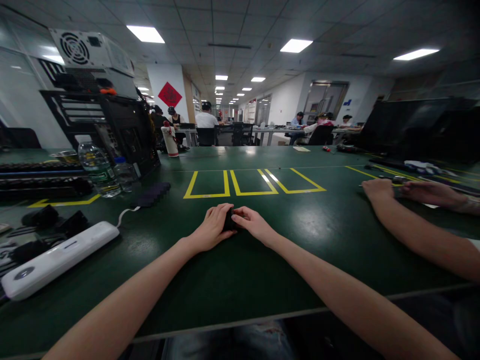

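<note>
A small black block-like object [228,220] sits between my two hands, low over the green table [240,280]; its kind cannot be made out. My left hand [214,226] is closed around its left side, with fingers over the top and the thumb low. From the right, my right hand [252,223] pinches at the object's edge with thumb and fingertips. Both hands cover much of it. Beyond them, yellow tape outlines [208,196] mark the tabletop.
On the left lie a white power strip [63,260], a dark blurred item [152,194], a water bottle [98,167] and an open computer case [129,132]. At the right, a co-worker's forearms [416,232] reach over the table. A white bottle [170,140] stands far back.
</note>
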Motion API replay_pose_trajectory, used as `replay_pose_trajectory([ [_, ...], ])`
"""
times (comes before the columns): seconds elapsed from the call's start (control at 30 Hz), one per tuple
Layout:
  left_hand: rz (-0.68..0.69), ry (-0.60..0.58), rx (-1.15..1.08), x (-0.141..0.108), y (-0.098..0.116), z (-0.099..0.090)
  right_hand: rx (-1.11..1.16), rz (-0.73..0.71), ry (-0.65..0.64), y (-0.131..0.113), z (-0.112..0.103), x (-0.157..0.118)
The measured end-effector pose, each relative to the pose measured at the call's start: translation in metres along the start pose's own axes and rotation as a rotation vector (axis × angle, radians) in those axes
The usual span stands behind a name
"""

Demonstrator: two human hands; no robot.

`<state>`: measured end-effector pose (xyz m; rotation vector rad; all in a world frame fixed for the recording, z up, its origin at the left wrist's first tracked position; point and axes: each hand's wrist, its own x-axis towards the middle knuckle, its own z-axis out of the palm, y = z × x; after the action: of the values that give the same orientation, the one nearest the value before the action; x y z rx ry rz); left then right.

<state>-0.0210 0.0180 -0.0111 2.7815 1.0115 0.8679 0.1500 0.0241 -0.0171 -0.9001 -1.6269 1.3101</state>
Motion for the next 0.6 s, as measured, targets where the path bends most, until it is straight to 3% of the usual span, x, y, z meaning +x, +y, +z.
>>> replay_pose_trajectory([
  [0.2,0.004,-0.001,-0.007,-0.0006,-0.0003,-0.0002,0.049,-0.085,-0.073,-0.0041,-0.0023,-0.0048],
  [0.5,-0.014,-0.019,0.011,0.0002,0.0016,-0.0017,-0.016,-0.01,0.003,-0.009,0.0002,-0.0057],
  [0.6,-0.019,-0.021,0.024,-0.0002,0.0028,-0.0024,-0.015,0.006,-0.026,-0.0074,-0.0018,-0.0047],
])
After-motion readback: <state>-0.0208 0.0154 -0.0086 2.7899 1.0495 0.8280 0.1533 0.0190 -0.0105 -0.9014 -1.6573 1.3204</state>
